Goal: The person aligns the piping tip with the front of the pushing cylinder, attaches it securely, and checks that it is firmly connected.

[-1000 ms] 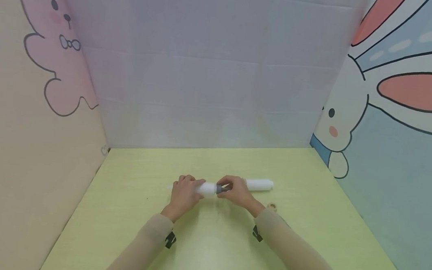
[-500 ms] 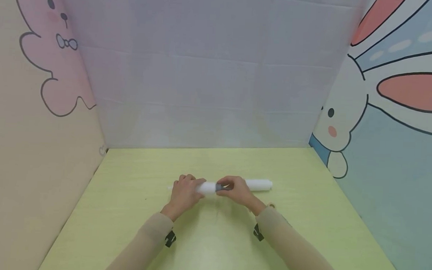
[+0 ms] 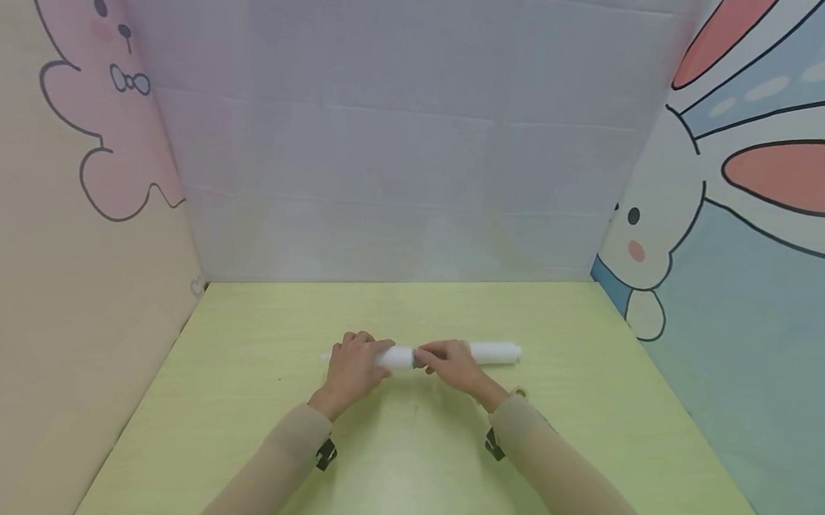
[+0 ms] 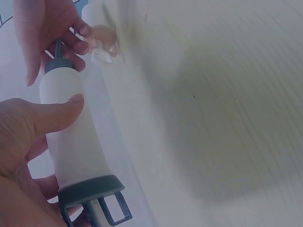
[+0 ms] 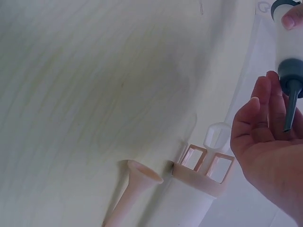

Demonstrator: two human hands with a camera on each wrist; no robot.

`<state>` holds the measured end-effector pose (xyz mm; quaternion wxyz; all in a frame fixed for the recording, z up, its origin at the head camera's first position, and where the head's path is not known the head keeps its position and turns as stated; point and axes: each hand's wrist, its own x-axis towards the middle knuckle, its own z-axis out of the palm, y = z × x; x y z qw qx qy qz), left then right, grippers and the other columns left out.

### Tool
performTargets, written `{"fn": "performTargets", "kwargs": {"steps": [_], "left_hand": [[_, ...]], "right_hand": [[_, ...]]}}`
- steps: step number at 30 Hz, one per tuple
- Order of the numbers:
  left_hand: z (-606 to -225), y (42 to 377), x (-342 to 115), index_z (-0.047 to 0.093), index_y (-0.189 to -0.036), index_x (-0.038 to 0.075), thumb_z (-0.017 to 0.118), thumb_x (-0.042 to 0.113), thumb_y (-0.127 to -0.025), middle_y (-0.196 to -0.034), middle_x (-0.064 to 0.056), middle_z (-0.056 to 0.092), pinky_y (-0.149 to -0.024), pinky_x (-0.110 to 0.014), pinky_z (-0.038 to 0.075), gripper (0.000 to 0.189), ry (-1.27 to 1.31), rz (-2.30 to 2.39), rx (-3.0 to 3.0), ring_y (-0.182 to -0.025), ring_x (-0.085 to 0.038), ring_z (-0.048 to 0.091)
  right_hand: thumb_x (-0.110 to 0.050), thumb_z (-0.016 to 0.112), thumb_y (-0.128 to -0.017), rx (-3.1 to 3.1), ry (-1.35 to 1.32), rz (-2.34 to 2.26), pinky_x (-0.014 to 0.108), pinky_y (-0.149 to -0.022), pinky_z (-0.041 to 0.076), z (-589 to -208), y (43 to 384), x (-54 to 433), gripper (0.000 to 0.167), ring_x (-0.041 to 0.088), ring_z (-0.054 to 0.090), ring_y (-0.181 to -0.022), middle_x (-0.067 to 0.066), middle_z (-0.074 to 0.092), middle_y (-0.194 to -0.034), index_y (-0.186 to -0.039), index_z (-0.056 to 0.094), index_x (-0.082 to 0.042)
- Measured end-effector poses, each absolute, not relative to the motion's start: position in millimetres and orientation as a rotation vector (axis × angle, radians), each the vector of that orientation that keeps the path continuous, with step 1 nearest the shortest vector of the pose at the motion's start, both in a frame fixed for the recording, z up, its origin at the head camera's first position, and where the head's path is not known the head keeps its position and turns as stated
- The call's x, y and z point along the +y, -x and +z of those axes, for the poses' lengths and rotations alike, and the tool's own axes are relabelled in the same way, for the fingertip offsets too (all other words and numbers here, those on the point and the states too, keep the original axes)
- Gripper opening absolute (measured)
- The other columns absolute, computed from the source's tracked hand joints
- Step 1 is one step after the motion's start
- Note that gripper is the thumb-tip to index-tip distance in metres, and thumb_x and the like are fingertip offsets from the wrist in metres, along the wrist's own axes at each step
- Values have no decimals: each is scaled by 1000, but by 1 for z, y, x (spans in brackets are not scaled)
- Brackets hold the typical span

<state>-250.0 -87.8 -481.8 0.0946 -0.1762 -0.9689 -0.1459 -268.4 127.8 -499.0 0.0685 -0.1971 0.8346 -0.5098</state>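
Observation:
A white icing syringe (image 3: 396,358) lies sideways across my left hand (image 3: 354,367), which grips its barrel with the thumb over the top. In the left wrist view its dark grey-green flange (image 4: 92,189), with square finger loops, is at the near end. A dark collar with a tapered nozzle (image 5: 292,104) caps the other end. My right hand (image 3: 456,366) is at that end, its fingers curled loosely around the collar and nozzle. In the right wrist view fingertips are right at the collar, and the thumb is out of sight.
A second white syringe (image 3: 494,353) with a peach flange (image 5: 199,179) lies on the pale yellow table behind my right wrist. Beside it is a loose peach nozzle (image 5: 139,182). Printed panels (image 3: 746,306) stand around the table's sides and back.
My left hand keeps its grip on the barrel. My right fingers have rolled over the dark nozzle, covering more of it; the gap between thumb and fingers has gone from the head view.

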Motion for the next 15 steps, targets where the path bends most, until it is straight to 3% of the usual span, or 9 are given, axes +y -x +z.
{"fn": "performTargets", "kwargs": {"steps": [7,15], "left_hand": [[-481,250,-86,68,-118,24,84,30,-73,-108,-9,62,-74,-49,44,49,540,-431,-2885,-97,-33,51],[-482,249,-87,68,-118,25,84,31,-72,-107,-7,62,-74,-48,43,49,546,-422,-2865,-97,-32,51]], "right_hand": [[-15,75,-84,2428,554,-1554,37,-74,53,-500,265,134,46,22,68,-87,14,69,-100,-123,57,-1],[-7,68,-89,2323,610,-1627,54,-78,49,-491,260,136,32,33,67,-90,22,67,-102,-118,57,2]]}}
